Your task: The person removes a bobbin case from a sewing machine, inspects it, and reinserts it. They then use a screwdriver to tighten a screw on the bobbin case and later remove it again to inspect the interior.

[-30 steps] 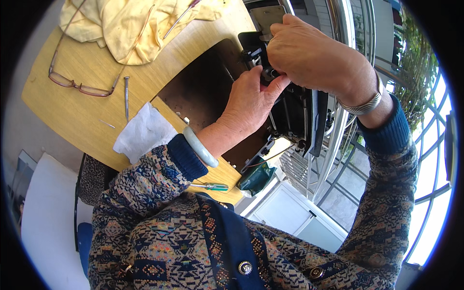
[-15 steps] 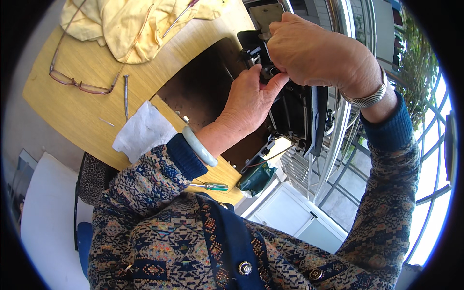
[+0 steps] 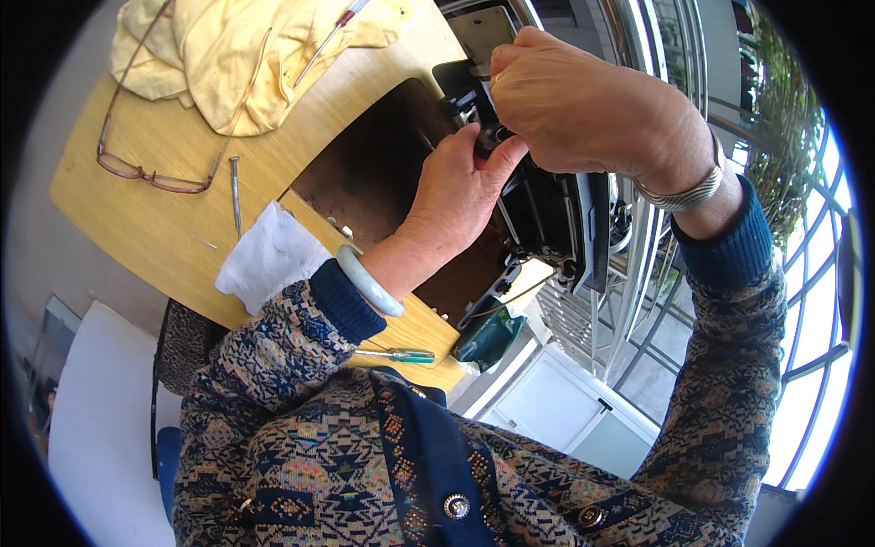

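A black sewing machine head (image 3: 545, 211) with metal rods on its underside is tipped up beside the dark opening (image 3: 365, 155) in the wooden table. My left hand (image 3: 447, 196) reaches over this opening. Its thumb and forefinger close on a small metal part at the machine's far end. Right beside them, my right hand (image 3: 597, 114) is bent over the same spot, fingers curled in. The back of that hand hides its fingertips and whatever they grip.
On the wooden tabletop (image 3: 137, 214) lie eyeglasses (image 3: 150, 179), a slim metal tool (image 3: 236, 196), white paper (image 3: 272, 257), a yellow cloth (image 3: 214, 59) with a red-handled screwdriver (image 3: 330, 36), and a green-handled screwdriver (image 3: 406, 356). Metal railings (image 3: 652, 214) stand right of the machine.
Both hands stay at the same part of the machine, with the right hand turned slightly. The whole view has shifted a little.
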`<state>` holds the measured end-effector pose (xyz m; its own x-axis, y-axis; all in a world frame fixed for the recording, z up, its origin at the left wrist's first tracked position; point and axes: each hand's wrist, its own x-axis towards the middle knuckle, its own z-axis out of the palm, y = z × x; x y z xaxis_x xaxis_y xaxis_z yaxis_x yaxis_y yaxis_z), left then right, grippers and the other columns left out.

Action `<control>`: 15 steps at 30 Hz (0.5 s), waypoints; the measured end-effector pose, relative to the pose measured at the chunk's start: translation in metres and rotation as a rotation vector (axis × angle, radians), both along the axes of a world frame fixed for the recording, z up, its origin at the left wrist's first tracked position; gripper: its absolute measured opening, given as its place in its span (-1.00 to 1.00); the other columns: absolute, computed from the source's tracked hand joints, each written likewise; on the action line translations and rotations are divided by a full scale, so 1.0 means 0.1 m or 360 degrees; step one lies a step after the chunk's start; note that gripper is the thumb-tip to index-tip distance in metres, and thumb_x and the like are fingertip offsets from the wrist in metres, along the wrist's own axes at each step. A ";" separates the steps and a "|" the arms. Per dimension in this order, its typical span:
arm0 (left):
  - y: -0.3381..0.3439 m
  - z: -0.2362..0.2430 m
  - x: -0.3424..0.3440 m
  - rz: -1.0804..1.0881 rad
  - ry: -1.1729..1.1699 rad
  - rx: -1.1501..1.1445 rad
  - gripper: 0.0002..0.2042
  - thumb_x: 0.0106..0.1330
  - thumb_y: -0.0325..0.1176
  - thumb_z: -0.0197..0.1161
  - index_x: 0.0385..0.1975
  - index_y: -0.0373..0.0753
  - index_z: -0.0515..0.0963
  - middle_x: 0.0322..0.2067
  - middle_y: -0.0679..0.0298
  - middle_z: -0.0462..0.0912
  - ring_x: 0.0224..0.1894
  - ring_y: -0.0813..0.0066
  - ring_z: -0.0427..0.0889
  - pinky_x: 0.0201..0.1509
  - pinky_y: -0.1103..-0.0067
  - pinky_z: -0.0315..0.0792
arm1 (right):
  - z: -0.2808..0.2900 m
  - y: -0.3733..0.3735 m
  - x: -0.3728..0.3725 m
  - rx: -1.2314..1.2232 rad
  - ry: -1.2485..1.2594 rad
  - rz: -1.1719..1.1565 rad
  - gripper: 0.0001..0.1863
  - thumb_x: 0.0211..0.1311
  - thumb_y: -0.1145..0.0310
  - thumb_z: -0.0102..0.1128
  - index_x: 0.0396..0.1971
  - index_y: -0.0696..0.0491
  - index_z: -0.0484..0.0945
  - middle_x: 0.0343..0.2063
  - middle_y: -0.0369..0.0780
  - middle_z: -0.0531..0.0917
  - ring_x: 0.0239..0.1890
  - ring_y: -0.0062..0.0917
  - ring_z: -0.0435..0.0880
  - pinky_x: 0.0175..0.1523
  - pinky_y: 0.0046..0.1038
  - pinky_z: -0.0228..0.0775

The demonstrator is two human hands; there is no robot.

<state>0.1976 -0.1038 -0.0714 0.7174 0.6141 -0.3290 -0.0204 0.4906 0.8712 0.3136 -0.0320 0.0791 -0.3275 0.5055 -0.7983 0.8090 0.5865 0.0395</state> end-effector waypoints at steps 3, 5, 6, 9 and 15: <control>0.01 -0.08 0.03 0.0007 0.0019 -0.0021 -0.44 0.44 0.10 0.28 -0.23 -0.46 0.57 -0.45 0.02 0.65 -0.39 0.07 0.65 -0.22 0.31 0.53 | -0.08 0.04 -0.02 0.0057 0.0137 -0.0044 -0.95 -0.07 0.51 0.31 -0.58 0.13 0.72 -0.41 -0.22 0.69 -0.06 -0.41 0.60 0.19 -0.40 0.28; 0.02 -0.11 0.03 0.0011 0.0011 -0.0036 -0.44 0.44 0.10 0.28 -0.22 -0.46 0.57 -0.45 0.02 0.65 -0.39 0.11 0.65 -0.22 0.32 0.52 | -0.12 0.09 -0.04 -0.0169 -0.0021 -0.0112 -0.94 -0.06 0.49 0.31 -0.61 0.13 0.71 -0.43 -0.22 0.68 -0.07 -0.39 0.60 0.22 -0.39 0.28; 0.02 -0.12 0.03 0.0002 -0.0011 -0.0072 -0.44 0.44 0.10 0.29 -0.22 -0.45 0.56 -0.45 0.03 0.65 -0.40 0.14 0.64 -0.23 0.33 0.52 | -0.13 0.10 -0.05 -0.0226 -0.0071 -0.0109 -0.94 -0.06 0.48 0.31 -0.62 0.13 0.70 -0.44 -0.22 0.68 -0.07 -0.38 0.60 0.24 -0.38 0.27; 0.03 -0.11 0.02 0.0006 -0.0051 -0.0140 -0.45 0.43 0.11 0.29 -0.20 -0.44 0.56 -0.47 0.09 0.63 -0.42 0.25 0.60 -0.24 0.37 0.50 | -0.11 0.09 -0.02 -0.0181 0.0000 -0.0157 -0.90 -0.07 0.47 0.31 -0.69 0.13 0.67 -0.45 -0.20 0.69 -0.02 -0.36 0.60 0.30 -0.37 0.25; 0.04 -0.02 -0.01 -0.0003 -0.0077 -0.0231 -0.47 0.45 0.11 0.29 -0.15 -0.39 0.59 -0.52 0.34 0.49 -0.47 0.56 0.44 -0.34 0.56 0.40 | 0.10 -0.01 0.24 0.0174 0.0373 -0.0267 -0.85 0.21 0.53 0.24 -0.23 0.17 0.68 -0.02 -0.11 0.69 0.23 -0.29 0.58 0.31 -0.36 0.44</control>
<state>0.1966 -0.0996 -0.0737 0.7357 0.5611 -0.3794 -0.0593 0.6113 0.7892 0.3377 -0.0332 0.0893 -0.4012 0.6468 -0.6486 0.8886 0.4466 -0.1043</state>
